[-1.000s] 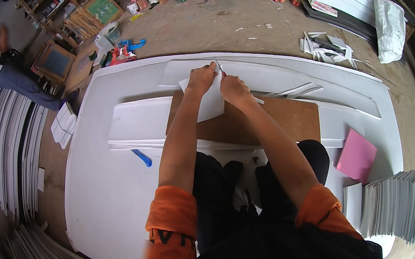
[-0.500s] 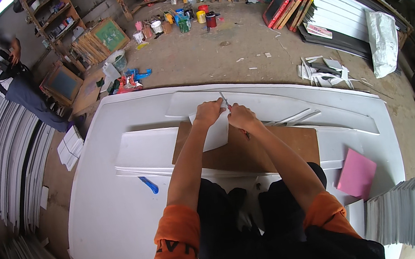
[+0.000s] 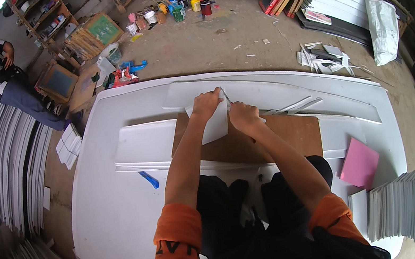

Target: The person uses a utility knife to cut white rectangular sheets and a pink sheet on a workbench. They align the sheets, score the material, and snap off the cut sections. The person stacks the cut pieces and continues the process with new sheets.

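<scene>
White and broad, the large sheet [image 3: 109, 224] spreads beneath me, with brown floor [image 3: 238, 44] showing around it. On it, just beyond my knees, lies a brown board [image 3: 284, 137], and a small white sheet [image 3: 213, 126] rests partly over that board's left end. My left hand [image 3: 207, 104] bends its fingers over the far end of the small white sheet; whether it grips or only presses, I cannot tell. My right hand [image 3: 244, 117] is closed around a knife [image 3: 226, 97], the thin blade poking out just beside my left thumb.

Paint pots [image 3: 178, 15] stand on the floor beyond, and a person [image 3: 1, 80] stands at the upper left, behind a tall stack of boards [image 3: 9, 164].

The large sheet's far edge runs just past my hands, with a long white panel [image 3: 180, 96] lying along it. Its widest stretch is to my left, past a blue strip [image 3: 149, 180]. My right side is tighter: a pink square [image 3: 359, 162] and a packed row of grey sheets [image 3: 404, 204] sit near my sleeve. Ahead, the floor opens broadly toward the pots, with white scraps [image 3: 325, 58] heaped at the right.
</scene>
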Motion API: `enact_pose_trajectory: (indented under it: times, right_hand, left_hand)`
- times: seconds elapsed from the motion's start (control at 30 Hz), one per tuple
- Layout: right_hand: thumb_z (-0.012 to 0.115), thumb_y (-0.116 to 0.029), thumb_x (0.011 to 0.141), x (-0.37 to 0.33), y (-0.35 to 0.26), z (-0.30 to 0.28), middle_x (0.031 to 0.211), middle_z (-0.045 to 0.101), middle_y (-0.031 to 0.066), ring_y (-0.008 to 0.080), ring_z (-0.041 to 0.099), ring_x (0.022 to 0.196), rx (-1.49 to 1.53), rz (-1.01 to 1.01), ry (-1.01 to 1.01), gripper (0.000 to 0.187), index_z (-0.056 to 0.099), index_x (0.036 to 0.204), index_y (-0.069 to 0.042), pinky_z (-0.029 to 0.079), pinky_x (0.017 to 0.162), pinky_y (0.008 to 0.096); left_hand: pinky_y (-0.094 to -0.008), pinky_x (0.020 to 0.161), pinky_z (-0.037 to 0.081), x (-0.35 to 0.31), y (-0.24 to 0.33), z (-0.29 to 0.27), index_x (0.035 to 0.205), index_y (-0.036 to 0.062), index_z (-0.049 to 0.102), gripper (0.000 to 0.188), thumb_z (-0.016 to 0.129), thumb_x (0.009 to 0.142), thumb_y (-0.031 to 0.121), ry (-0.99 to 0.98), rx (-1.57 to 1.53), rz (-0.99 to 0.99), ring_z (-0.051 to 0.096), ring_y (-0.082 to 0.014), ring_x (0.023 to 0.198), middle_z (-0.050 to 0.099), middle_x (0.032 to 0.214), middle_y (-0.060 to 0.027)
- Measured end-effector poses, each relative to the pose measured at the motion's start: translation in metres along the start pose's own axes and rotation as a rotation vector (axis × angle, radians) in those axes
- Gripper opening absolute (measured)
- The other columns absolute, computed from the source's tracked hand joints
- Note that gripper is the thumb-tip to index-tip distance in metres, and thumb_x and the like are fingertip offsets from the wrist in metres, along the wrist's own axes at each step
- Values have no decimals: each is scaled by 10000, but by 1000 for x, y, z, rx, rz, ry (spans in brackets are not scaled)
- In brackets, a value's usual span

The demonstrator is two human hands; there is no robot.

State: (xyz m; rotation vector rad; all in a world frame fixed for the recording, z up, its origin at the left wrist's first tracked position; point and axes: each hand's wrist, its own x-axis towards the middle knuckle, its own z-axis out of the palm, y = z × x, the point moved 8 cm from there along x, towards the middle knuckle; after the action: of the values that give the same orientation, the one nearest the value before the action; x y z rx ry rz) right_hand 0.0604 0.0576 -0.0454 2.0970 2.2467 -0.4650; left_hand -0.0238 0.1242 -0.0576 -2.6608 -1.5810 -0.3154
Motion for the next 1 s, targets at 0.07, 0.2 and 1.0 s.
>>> enact_pose_trajectory:
  times: [0.07,0.2,1.0]
  right_hand:
    - [400,-155,841,3,-1,1,963,588,169,311,597,882,36,-41,60,267,551,961,29,475,730,406]
    - [394,-157,834,15,-6,8,938,598,196,329,602,865,24,-70,41,280,550,945,47,473,745,412]
    - [389,-220,858,-15,5,19,873,610,206,337,608,825,116,-53,131,303,557,891,30,485,709,417]
  left_hand:
    - [-400,649,475,-2,0,0,1040,82,452,309,511,824,294,8,-21,11,605,-290,758,619,815,-102]
    - [-407,647,473,-7,3,-1,1038,82,447,301,513,824,283,32,-53,54,602,-306,744,618,817,-105]
    - [-377,640,470,8,-1,-10,783,53,597,221,643,711,256,273,-452,-92,582,-290,723,591,811,-90]
